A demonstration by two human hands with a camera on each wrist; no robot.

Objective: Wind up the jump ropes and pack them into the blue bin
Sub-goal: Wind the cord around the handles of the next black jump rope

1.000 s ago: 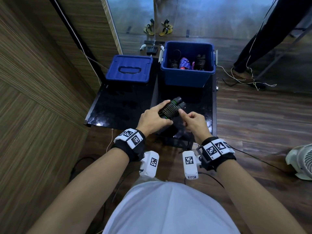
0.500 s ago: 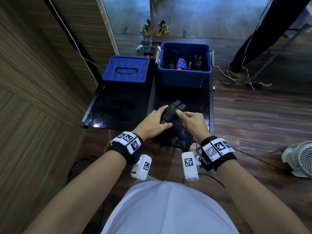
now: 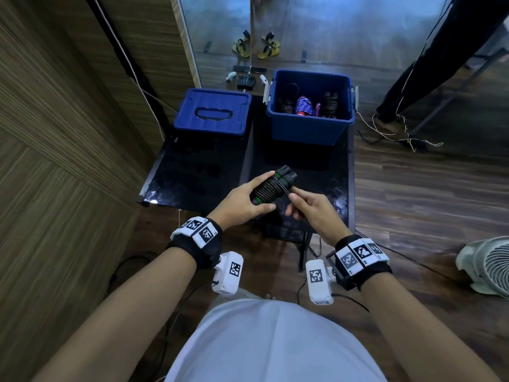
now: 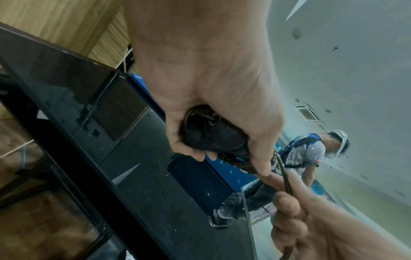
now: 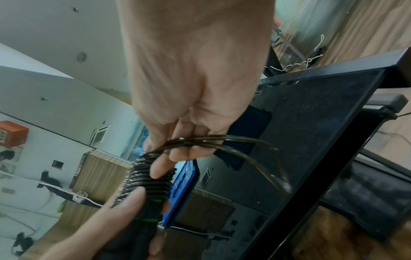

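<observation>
My left hand [image 3: 242, 201] grips a black jump rope bundle [image 3: 271, 186] with green-ringed handles, its cord wound tightly round both handles, above the near part of the black table [image 3: 192, 172]. My right hand [image 3: 308, 209] pinches the loose end of the cord [image 5: 244, 144] beside the bundle, a short loop hanging free. In the left wrist view my left hand [image 4: 213, 146] wraps the handle ends [image 4: 206, 130]. The blue bin [image 3: 309, 128] stands open at the table's far right with several wound ropes [image 3: 303, 106] inside.
The bin's blue lid [image 3: 213, 114] lies flat on the table's far left. A wooden wall runs along the left. A person's dark legs [image 3: 429, 64] and loose white cord [image 3: 396, 130] are on the floor to the right. A white fan [image 3: 487, 267] sits near right.
My right hand has slid back from the bundle's top end toward me, drawing the cord's loose end out to the side. The left hand keeps holding the bundle in about the same place.
</observation>
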